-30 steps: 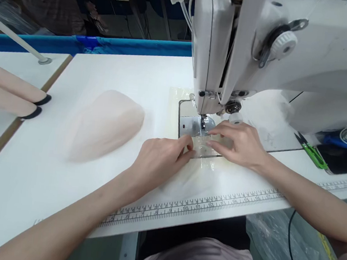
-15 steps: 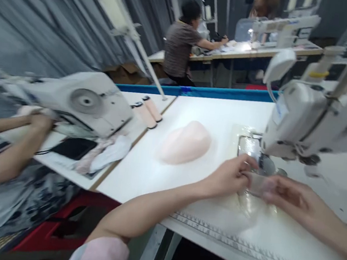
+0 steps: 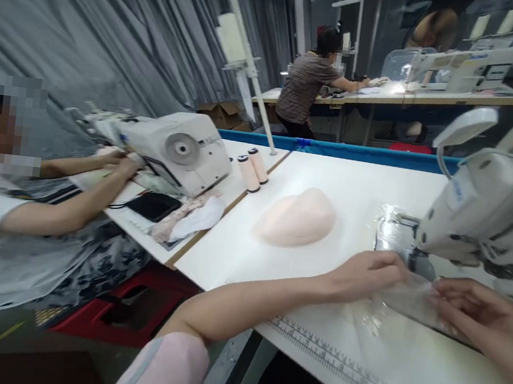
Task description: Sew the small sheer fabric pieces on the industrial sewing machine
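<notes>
My left hand [image 3: 369, 276] is closed on one end of a thin, sheer, pale piece of fabric [image 3: 413, 297], just in front of the sewing machine's needle area. The other end is pinched in my right hand [image 3: 477, 310], between thumb and fingers. Above both hands leans the white head of the sewing machine [image 3: 470, 202], whose shiny metal plate [image 3: 392, 234] lies behind my left fingers. Pale pink molded bra cups [image 3: 297, 217] rest on the white table, left of my hands and apart from them.
A printed ruler [image 3: 339, 362] runs along the table's front edge. Two peach thread cones [image 3: 253, 170] stand by the neighboring table. To the left, a co-worker's arms [image 3: 75, 213] reach to another sewing machine [image 3: 182, 150], near a black phone [image 3: 153, 205] and lace scraps [image 3: 189, 218].
The camera view has turned left, so everything sits further right. The fabric between my hands now appears stretched and lower. The co-worker at left has come further into view.
</notes>
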`<state>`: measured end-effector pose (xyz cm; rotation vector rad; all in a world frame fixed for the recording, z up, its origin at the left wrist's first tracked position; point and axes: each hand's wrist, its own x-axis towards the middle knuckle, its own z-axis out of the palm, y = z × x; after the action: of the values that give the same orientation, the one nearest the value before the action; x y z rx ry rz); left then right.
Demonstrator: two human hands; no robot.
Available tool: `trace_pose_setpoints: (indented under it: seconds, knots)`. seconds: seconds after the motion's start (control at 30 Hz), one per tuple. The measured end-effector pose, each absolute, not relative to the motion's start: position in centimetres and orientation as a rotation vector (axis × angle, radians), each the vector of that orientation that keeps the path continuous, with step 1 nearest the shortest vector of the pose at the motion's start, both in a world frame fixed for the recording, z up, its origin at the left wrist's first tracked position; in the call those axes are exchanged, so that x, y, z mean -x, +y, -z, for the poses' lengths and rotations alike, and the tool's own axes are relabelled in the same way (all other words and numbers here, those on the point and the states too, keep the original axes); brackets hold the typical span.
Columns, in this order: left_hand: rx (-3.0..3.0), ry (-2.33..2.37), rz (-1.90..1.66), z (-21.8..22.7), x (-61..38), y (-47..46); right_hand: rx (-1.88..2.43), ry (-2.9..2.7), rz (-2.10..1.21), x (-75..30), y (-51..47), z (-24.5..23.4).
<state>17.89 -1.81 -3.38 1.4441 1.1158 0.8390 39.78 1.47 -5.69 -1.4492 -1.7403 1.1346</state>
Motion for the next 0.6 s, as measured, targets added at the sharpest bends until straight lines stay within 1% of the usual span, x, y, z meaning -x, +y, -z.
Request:
trace_pose_setpoints:
  seconds: [0.13,0.33,0.37,0.5,0.6]
  knots:
    - [-1.595,1.159,-0.834,3.4,-18.0,-2.0,1.435,-1.757,-1.241,-39.1,0.7,3.7]
    - [-1.855,1.280,-0.934,3.6,-18.2,-2.0,1.131,-1.588,-1.454,-38.3,0.7,3.3]
    - [-1.929,1.299,-0.960,3.6,-18.1,-2.0,1.100,-1.590,-1.451,-38.3,0.8,3.4]
    - [-2.249,1.313,-1.047,4.0,-18.0,-2.1,1.006,-1.662,-1.233,-38.2,0.6,4.0]
    - [-2.349,1.271,-1.085,4.3,-18.1,-2.2,0.902,-1.690,-1.186,-38.2,0.2,4.2]
